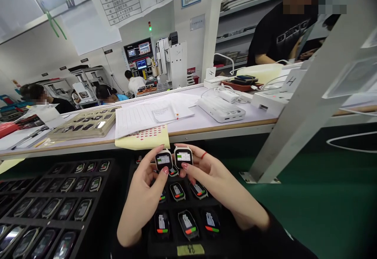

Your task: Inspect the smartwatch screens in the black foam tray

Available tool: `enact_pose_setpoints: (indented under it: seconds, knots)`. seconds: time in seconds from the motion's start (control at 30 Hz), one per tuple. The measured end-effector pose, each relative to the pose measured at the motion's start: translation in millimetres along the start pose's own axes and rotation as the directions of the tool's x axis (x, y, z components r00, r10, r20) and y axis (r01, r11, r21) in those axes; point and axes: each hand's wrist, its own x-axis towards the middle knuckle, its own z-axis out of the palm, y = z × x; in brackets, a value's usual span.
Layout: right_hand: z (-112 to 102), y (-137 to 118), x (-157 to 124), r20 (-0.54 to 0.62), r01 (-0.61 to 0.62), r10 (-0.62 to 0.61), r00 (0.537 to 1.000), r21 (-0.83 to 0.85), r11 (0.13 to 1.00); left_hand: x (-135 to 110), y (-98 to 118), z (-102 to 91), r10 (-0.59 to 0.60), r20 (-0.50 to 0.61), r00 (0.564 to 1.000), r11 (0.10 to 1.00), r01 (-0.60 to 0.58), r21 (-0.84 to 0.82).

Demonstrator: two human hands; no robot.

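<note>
My left hand (147,188) grips a smartwatch body (163,161) by its edges, thumb at the lower right corner of the screen. In my right hand (212,176) is a second, light-framed smartwatch body (183,159), with the thumb over its lower left corner. Both are held up side by side, and their lit screens show a white table with a green cell. Below my hands lies a black foam tray (172,247) with several watches in its slots. One of these watches (188,224) shows white text and a red and green bar.
Another black tray (88,221) with rows of watches lies left. Beyond, a shelf holds a beige watch tray (85,123), papers (141,115), a white power bank (220,108) and cables. A slanted metal post (303,82) stands right. A person in black (279,31) and others work behind.
</note>
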Motion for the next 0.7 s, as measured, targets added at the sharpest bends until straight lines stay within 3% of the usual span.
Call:
enact_pose_setpoints:
  seconds: [0.43,0.7]
  knots:
    - [-2.7,6.2,1.8,-0.074,0.001,0.000,0.997,0.017,1.000,0.3,3.1,-1.4,-0.018,-0.069,0.997,0.988,0.028,0.150]
    - [-4.8,11.8,3.4,-0.093,-0.028,0.031,0.995,0.028,0.999,4.4,-8.1,-1.4,0.023,-0.068,0.997,0.996,-0.018,0.085]
